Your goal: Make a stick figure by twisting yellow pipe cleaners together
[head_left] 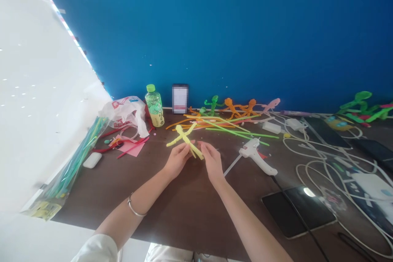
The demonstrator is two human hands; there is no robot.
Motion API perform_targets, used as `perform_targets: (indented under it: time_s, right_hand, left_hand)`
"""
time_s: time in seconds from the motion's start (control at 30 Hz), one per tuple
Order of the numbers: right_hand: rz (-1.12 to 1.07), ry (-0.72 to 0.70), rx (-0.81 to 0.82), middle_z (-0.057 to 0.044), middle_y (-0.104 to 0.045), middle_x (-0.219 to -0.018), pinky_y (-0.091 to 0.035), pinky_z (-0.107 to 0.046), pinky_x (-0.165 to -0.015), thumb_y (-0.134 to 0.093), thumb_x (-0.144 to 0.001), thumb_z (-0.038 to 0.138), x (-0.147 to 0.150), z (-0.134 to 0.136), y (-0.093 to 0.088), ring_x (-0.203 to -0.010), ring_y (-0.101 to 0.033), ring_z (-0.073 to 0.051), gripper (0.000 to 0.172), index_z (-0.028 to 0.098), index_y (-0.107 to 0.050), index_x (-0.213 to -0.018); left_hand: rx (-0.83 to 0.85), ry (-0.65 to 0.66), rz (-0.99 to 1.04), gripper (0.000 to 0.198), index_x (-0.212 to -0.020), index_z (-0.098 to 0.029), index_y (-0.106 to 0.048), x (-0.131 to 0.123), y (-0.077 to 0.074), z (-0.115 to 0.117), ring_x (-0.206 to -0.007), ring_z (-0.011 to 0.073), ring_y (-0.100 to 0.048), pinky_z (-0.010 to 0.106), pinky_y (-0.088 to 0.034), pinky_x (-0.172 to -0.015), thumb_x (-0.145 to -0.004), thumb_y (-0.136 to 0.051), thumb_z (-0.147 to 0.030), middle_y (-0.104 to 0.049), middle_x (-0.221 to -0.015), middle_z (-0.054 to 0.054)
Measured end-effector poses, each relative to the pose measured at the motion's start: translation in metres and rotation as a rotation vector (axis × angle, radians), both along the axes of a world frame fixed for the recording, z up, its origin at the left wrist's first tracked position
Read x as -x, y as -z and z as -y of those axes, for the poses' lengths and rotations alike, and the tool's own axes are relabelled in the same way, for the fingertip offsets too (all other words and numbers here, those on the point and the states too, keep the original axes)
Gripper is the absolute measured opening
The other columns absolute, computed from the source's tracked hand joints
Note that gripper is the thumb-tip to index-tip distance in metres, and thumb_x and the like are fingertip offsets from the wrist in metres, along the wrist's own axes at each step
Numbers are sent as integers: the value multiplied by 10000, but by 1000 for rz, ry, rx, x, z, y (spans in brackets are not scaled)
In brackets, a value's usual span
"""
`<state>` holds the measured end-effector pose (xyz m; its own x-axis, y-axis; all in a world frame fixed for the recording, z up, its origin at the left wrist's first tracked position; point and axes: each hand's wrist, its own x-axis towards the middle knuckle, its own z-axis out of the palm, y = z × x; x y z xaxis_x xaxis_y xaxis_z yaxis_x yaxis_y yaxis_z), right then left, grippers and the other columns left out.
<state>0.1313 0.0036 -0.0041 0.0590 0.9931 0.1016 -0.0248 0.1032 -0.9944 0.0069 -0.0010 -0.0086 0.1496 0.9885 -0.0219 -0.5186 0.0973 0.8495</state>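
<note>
As the eye crosses the dark table (190, 213) from the left, a clear bag of pipe cleaners (66, 170) lies at 9 o'clock from the hands, with a small white block (92, 160) just beside it. Near 10 o'clock, loose red pipe cleaners rest on a sheet of pink paper (132, 148), with a crumpled plastic bag (125, 114) behind it. A green-capped drink bottle (154, 106) stands near 11 o'clock, next to an upright phone (179, 98) at 12, its screen blurred.

Mid-table, the left hand (177, 160), a metal bangle (133, 206) on its wrist, and the right hand (212, 163) are close together, with a narrow gap between them. A yellow pipe-cleaner figure (185, 140) is in front of them, its long axis running from about 10 to 4 o'clock. The left hand is nearer its middle, and its fingers seem to pinch it there. The right hand is nearer the lower end, but whether those fingers hold the figure cannot be told.

Further right, a heap of colored pipe cleaners (224, 125) lies near 1 o'clock, below a row of green and orange figures (230, 107). A glue gun (256, 156) sits at 3 o'clock, a black tablet (297, 211) near 4, and tangled white cables (322, 161) run beyond them.
</note>
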Motion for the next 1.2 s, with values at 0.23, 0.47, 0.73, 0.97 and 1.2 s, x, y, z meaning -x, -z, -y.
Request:
perform_targets:
  time_s: [0.23,0.47,0.73,0.97,1.2]
  right_hand:
    - [215,-62,-91,-73,-690,-839,-500,-330,-669,-598,-721,367,0,2,-6,-725,-635,-207,239,172,-664,-842]
    - [447,-12,-330,-68,-676,-878,-496,-343,-739,-537,-775,305,-4,1,-1,-770,-633,-198,219,190,-638,-931]
    - [462,-92,-342,-65,-649,-860,-493,-315,-708,-535,-782,299,-4,0,1,-766,-616,-184,166,188,-578,-898]
    - [519,-89,-398,-55,-622,-815,-476,-306,-692,-472,-824,269,-10,-3,0,-758,-587,-177,136,196,-583,-850]
    - [558,-108,-557,-55,-581,-824,-477,-297,-707,-411,-857,188,-15,-4,-4,-782,-563,-162,156,205,-566,-865]
  left_hand:
    - [-260,-158,-552,235,-746,-146,-640,6,0,-3,-759,146,-517,269,-405,-737,-743,-574,-372,-587,-785,39]
    - [-299,-152,-584,236,-806,-146,-636,7,1,-4,-723,143,-517,257,-413,-671,-768,-543,-359,-586,-797,54]
    - [-258,-129,-538,263,-873,-160,-664,11,7,-8,-741,158,-537,276,-434,-682,-750,-565,-370,-624,-828,58]
    - [-236,-61,-466,302,-924,-160,-652,13,2,-8,-770,163,-549,292,-441,-718,-725,-596,-380,-619,-861,62]
    - [19,102,-17,275,-910,-151,-608,11,-6,-3,-603,91,-525,233,-439,-606,-706,-639,-333,-550,-683,5]
